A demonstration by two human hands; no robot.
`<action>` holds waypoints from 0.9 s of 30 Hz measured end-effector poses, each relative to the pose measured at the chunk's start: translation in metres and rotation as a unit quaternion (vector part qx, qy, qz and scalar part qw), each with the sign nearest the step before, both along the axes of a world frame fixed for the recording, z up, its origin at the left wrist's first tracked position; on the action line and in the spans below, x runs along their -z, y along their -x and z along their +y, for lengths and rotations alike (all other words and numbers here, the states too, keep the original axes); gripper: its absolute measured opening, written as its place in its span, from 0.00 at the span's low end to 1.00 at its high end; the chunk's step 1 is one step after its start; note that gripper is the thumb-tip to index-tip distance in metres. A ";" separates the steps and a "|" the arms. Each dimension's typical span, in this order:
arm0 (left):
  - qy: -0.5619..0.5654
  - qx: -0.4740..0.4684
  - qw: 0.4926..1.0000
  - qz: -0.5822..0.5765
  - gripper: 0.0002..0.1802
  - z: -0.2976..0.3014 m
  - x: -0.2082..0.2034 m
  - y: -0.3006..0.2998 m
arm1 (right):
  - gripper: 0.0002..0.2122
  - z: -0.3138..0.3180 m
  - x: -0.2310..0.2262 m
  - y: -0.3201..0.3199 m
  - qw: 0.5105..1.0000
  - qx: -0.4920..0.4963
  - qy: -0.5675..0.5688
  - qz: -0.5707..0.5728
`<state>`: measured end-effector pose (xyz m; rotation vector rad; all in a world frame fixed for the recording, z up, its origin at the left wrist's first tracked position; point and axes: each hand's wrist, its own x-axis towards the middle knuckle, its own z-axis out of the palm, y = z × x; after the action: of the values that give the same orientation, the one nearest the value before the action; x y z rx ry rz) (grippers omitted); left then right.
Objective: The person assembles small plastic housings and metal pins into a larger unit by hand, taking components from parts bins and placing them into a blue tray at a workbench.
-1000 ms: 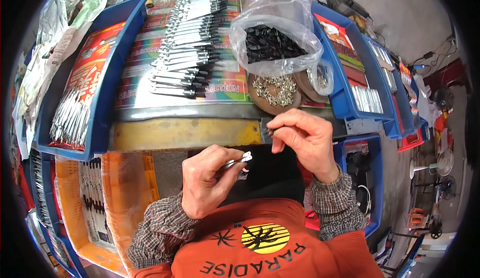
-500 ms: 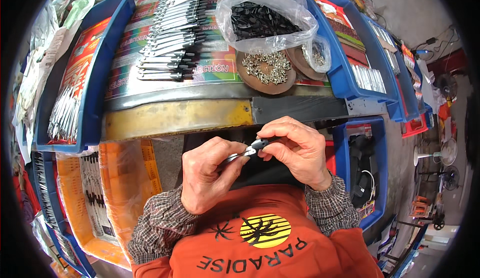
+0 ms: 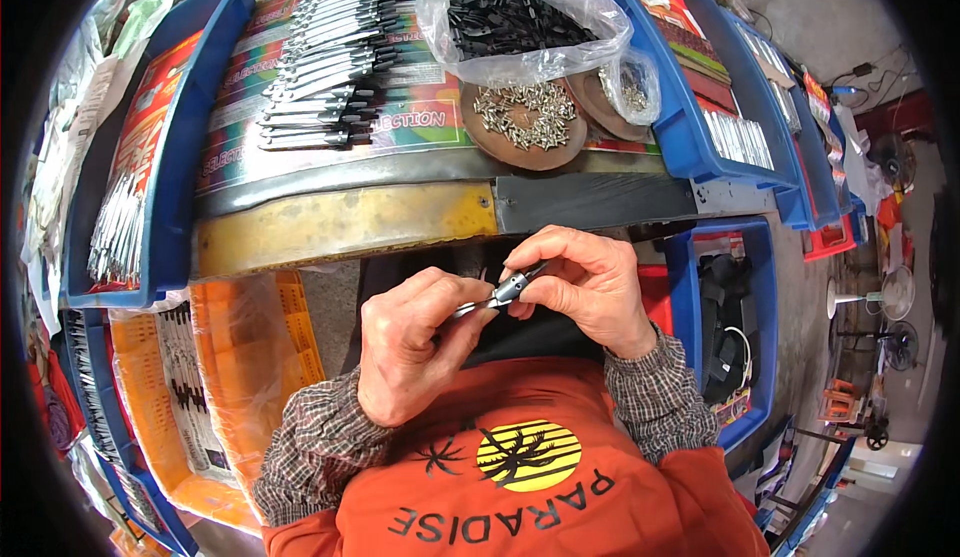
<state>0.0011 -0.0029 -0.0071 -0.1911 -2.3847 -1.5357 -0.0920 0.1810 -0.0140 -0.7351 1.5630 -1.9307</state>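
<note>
Above my lap, just in front of the table edge, my left hand (image 3: 412, 345) pinches a slim silvery metal piece (image 3: 466, 309). My right hand (image 3: 598, 282) grips a small black plastic piece (image 3: 513, 288) with holes in it. The two pieces meet end to end between my fingertips; whether they are fixed together I cannot tell. On the table lies a long overlapping row of metal pieces with black ends (image 3: 325, 77). Beside it, a clear plastic bag (image 3: 590, 55) holds many black plastic parts (image 3: 510, 22). Small metal rivets (image 3: 535, 117) lie on a round brown dish (image 3: 530, 159).
A blue tray (image 3: 175, 197) of thin metal strips (image 3: 120, 232) stands at the left, and another blue tray (image 3: 685, 152) at the right. Below them are an orange crate (image 3: 225, 357) and a blue bin (image 3: 765, 337) of dark items. The table's front edge (image 3: 345, 225) runs beyond my hands.
The black piece has turned between my right fingers, so its holes now face up. Both hands remain close together. The whole view has shifted slightly.
</note>
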 end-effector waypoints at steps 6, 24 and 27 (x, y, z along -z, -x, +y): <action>-0.005 0.008 1.000 -0.002 0.11 0.000 0.003 -0.001 | 0.09 -0.001 0.002 0.001 0.999 -0.007 -0.035 -0.009; -0.016 0.035 0.999 -0.006 0.12 0.007 0.025 -0.011 | 0.08 0.009 0.008 0.007 0.972 -0.074 -0.109 0.194; -0.027 0.044 0.999 -0.008 0.12 0.005 0.024 -0.012 | 0.09 0.009 0.014 0.005 0.973 -0.090 -0.091 0.191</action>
<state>0.0132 0.0024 -0.0311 -0.2751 -2.3730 -1.6453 -0.0970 0.1896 -0.0276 -1.1754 1.7953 -1.5540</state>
